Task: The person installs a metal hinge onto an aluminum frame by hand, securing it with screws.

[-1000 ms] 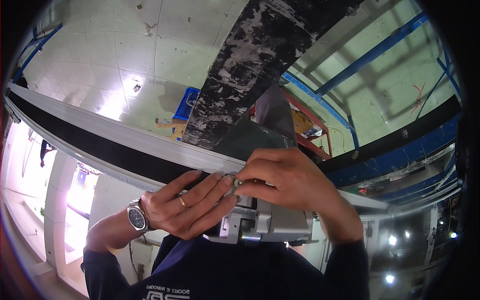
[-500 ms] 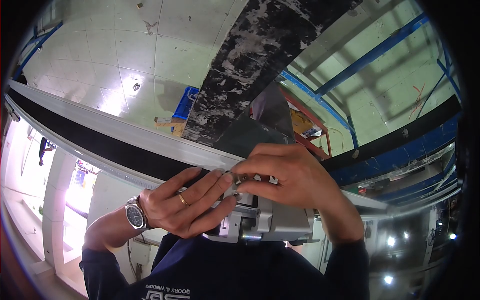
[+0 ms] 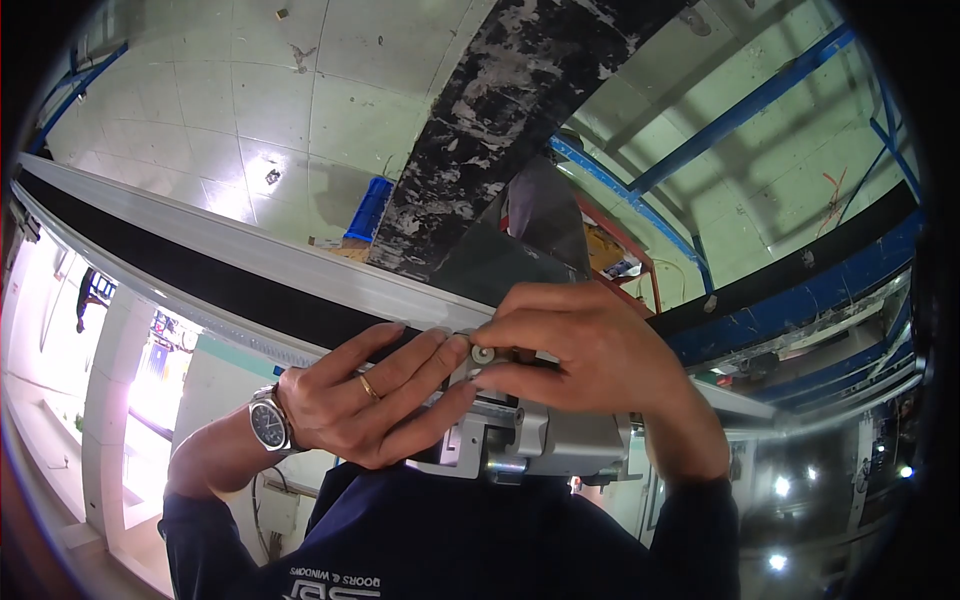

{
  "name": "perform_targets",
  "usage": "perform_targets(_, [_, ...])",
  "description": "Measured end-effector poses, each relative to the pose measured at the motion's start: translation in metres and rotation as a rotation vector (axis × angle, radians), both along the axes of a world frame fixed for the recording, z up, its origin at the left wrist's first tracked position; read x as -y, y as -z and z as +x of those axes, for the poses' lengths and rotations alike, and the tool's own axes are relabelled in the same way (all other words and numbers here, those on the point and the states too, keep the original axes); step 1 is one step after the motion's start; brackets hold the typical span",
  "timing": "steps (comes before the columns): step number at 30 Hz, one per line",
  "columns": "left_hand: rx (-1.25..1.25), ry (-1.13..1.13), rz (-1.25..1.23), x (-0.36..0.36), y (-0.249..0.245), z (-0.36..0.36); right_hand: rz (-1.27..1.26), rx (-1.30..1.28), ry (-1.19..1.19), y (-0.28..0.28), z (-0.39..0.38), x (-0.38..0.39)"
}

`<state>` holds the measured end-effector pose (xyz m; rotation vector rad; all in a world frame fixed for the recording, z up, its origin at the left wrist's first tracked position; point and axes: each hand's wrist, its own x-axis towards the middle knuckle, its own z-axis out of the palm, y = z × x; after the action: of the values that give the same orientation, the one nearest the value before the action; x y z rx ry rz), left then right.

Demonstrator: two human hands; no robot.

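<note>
Left hand [image 3: 365,400]: wrapped round the metal fitting [image 3: 545,440], bracing it.
Right hand [image 3: 585,350]: closed, pinching a small fastener [image 3: 482,354] atop the fitting.
Rail [image 3: 250,262]: just beyond both hands.

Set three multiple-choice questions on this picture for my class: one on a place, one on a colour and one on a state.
1. Where is the wristwatch?
A. on the left wrist
B. on the right wrist
C. lying on the floor

2. What colour is the ring on the left hand?
A. black
B. gold
C. red

3. What is the right hand doing with the small round silver part?
A. pinching it
B. held spread wide, well away from it
C. pressing it flat under the palm

Answers:
1 A: the strap goes round the left wrist.
2 B: the band on the finger shines gold.
3 A: thumb and forefinger close on the part, just above the grey metal block that the left hand grips.
</note>
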<state>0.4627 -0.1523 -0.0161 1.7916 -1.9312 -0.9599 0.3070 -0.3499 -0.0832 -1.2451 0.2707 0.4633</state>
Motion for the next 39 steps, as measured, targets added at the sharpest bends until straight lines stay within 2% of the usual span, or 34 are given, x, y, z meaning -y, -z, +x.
perform_targets(12, [0.015,0.008,-0.036,0.0012,0.0023,0.0009,-0.145,0.083,0.004,-0.0038,-0.0047,-0.0039])
perform_targets(21, [-0.010,-0.004,-0.033,-0.0011,0.0029,0.0008,-0.055,0.079,0.156,0.0004,-0.0061,-0.0063])
perform_targets(30, [-0.010,-0.022,-0.045,-0.0027,0.0024,0.0000,-0.066,0.259,0.120,0.0038,-0.0101,-0.0098])
perform_targets(39, [-0.022,-0.037,-0.023,-0.0078,0.0005,-0.0026,-0.169,0.309,0.031,-0.0036,-0.0066,-0.0037])
